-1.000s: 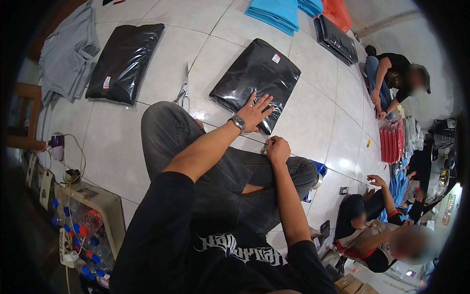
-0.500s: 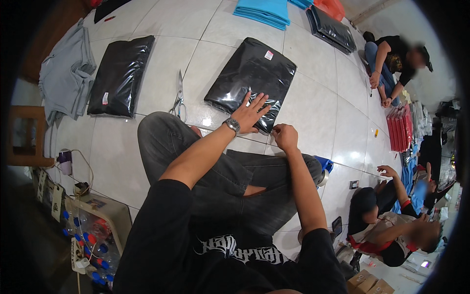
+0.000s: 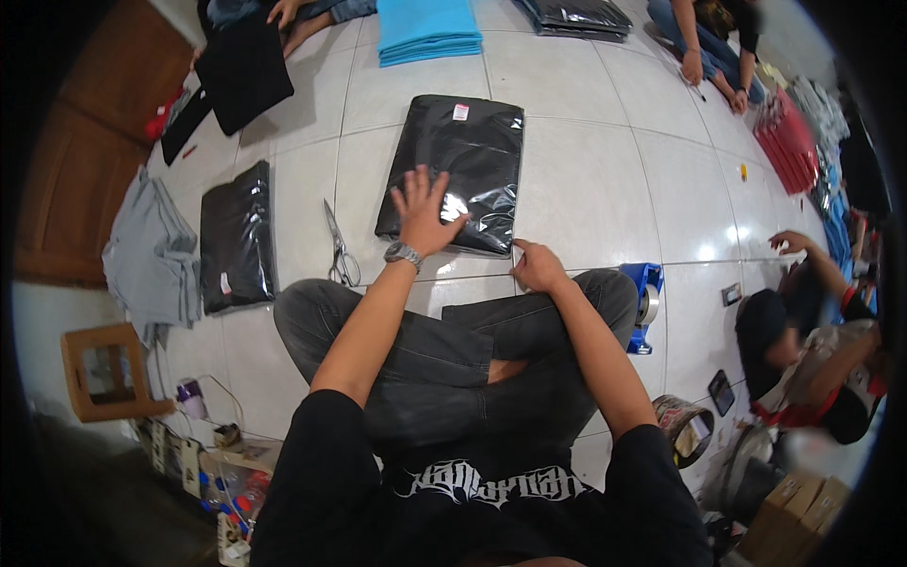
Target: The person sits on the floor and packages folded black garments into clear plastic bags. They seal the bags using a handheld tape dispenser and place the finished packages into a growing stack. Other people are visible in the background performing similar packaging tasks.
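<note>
A folded black cloth in a shiny clear plastic bag lies on the tiled floor in front of my crossed legs, a small white and red label near its far edge. My left hand rests flat on its near part, fingers spread, a watch on the wrist. At the bag's near right corner, my right hand has its thumb and forefinger closed on the plastic edge. Metal scissors lie left of the bag, blades pointing away. Further left is a second bagged black cloth.
A blue tape dispenser stands by my right knee. Grey cloth lies far left. Folded light-blue cloth and bagged black stacks are at the back. Co-workers sit at the right; another person handles black cloth at the back left.
My head view has turned, so the scene sits differently in the picture. My left hand stays on the bag, further from its near right corner. The right hand remains at that corner.
</note>
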`<state>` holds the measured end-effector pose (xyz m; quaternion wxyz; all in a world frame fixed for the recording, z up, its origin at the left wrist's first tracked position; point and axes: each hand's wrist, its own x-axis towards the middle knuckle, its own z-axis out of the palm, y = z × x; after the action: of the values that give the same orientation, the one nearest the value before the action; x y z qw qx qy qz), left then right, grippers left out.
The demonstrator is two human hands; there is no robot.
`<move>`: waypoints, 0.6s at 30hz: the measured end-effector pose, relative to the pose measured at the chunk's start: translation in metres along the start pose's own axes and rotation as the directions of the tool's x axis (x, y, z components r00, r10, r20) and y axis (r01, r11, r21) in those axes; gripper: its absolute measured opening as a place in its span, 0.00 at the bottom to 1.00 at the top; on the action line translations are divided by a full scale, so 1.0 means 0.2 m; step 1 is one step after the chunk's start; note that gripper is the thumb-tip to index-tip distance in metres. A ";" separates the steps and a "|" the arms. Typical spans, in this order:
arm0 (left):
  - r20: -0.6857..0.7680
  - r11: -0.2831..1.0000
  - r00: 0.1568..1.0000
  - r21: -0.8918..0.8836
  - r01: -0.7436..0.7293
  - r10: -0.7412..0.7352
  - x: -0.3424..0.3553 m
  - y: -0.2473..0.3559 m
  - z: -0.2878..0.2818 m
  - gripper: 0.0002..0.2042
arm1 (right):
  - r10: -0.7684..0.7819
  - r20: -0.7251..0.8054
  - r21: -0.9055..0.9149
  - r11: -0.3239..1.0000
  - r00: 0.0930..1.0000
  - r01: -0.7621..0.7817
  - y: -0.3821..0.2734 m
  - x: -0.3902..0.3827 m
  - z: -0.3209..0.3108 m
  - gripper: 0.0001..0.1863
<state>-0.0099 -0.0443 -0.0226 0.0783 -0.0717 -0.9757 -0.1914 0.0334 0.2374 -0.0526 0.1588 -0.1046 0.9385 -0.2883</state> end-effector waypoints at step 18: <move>0.632 0.801 0.722 -0.260 0.538 -0.280 0.03 0.41 -0.17 0.33 | 0.492 -0.353 0.703 0.701 0.796 -0.121 0.17 0.27 0.04 0.58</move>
<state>0.0023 0.0184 0.0401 -0.2769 0.0830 -0.8776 -0.3825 -0.0167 0.2454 -0.0908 -0.0253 0.2030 0.7891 -0.5793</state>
